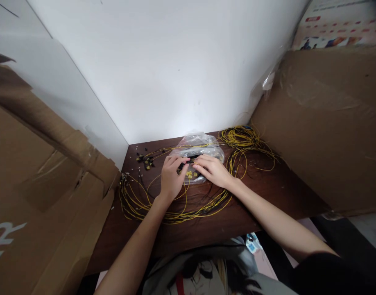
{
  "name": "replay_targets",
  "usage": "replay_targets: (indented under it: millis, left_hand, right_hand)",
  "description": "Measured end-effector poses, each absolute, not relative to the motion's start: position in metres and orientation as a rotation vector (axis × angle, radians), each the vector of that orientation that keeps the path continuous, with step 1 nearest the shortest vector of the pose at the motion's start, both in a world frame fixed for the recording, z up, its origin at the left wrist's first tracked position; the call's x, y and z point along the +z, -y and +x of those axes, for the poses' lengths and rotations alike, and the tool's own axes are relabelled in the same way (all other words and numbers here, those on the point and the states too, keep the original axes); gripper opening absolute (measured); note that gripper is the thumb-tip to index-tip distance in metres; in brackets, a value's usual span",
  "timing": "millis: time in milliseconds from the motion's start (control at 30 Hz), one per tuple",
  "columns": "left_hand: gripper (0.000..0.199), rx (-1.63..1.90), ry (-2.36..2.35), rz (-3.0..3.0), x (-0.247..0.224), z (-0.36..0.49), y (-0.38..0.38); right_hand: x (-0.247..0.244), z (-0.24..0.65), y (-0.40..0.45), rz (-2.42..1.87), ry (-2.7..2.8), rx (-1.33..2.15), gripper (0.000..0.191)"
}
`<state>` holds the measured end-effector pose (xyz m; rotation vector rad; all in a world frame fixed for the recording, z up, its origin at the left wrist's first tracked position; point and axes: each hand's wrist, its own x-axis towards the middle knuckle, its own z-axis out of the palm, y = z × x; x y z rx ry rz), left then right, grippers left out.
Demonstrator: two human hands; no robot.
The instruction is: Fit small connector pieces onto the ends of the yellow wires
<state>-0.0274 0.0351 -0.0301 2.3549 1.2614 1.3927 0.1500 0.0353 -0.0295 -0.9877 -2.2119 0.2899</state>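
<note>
Both hands meet over a clear plastic bag [218, 152] at the middle of the table. My left hand [171, 176] is closed, its thumb and fingers pinching a small black connector [190, 162]. Opposite it, my right hand [216, 170] is closed too, fingertips at the connector's right side where a thin yellow wire seems to enter. Its exact grip is partly hidden. Small yellow pieces [189, 174] lie in the bag below the fingers. Around the hands runs a loose loop of yellow and black wires [175, 216].
A coil of yellow wire [240, 136] lies at the back right. Several black and yellow connectors [147, 160] are scattered at the left on the dark wooden table [277, 192]. Cardboard boxes [46, 172] flank both sides, and a white wall [163, 73] stands behind.
</note>
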Motion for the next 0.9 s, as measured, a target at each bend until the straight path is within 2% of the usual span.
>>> replay_targets:
  millis: [367,633,900]
  left_hand:
    - [0.011,1.456,-1.136,2.269,-0.029,-0.026,-0.034]
    - [0.012,1.513,-1.213,2.086,-0.029,-0.028,-0.036]
    - [0.012,1.522,-1.239,2.198,-0.030,-0.034,-0.040]
  right_hand:
    - [-0.027,0.148,-0.031,-1.033,2.111,0.273,0.033]
    - [-0.025,0.155,-0.036,-1.179,1.928,0.253,0.032]
    - [-0.031,0.154,-0.038,-1.082,1.990,0.202,0.019]
